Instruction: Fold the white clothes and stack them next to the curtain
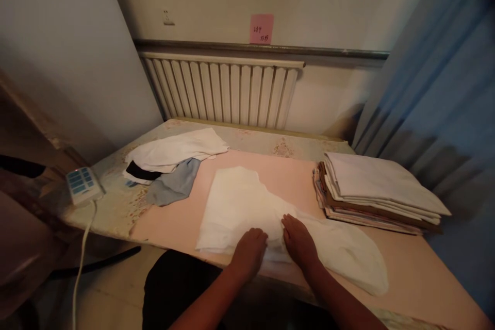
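Note:
A white garment [235,201] lies spread on the pink sheet in front of me, wide on the left, with a long narrow part stretching to the right. My left hand [250,250] is on its near edge, fingers curled onto the fabric. Just to the right, my right hand [297,237] has its fingers bent and pressed together on the same cloth, near where the wide and narrow parts meet. Small folds show in the fabric between the two hands. The undersides of my fingers are hidden.
A white, black and grey heap of clothes [178,152] lies at the back left. On the right stands a stack of folded cloths [379,180]. A corded white power strip [83,185] sits on the table's left edge. Behind are a radiator [228,90] and, at right, a blue curtain [429,98].

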A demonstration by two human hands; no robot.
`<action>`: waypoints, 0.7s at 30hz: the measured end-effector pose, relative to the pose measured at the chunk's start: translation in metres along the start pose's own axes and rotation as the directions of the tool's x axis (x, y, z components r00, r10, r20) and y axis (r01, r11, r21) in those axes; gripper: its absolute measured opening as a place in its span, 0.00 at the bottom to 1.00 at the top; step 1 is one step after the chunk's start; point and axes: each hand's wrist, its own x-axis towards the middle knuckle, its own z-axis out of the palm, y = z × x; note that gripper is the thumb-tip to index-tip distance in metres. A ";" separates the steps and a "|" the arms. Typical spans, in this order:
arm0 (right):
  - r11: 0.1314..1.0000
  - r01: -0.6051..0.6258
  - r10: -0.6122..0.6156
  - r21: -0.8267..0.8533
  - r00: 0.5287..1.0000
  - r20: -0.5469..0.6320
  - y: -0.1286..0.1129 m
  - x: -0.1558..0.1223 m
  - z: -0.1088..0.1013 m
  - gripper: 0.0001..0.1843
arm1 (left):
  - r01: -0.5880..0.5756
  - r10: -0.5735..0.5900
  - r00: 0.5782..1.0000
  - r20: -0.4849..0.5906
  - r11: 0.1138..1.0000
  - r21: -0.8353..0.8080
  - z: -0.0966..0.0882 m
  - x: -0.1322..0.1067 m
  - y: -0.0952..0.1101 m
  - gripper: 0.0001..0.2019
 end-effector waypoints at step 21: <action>0.968 0.122 -0.083 0.221 0.980 -0.179 -0.064 -0.003 -0.005 0.24 | 0.151 -0.093 0.982 -0.163 0.905 0.398 -0.010 -0.058 -0.110 0.24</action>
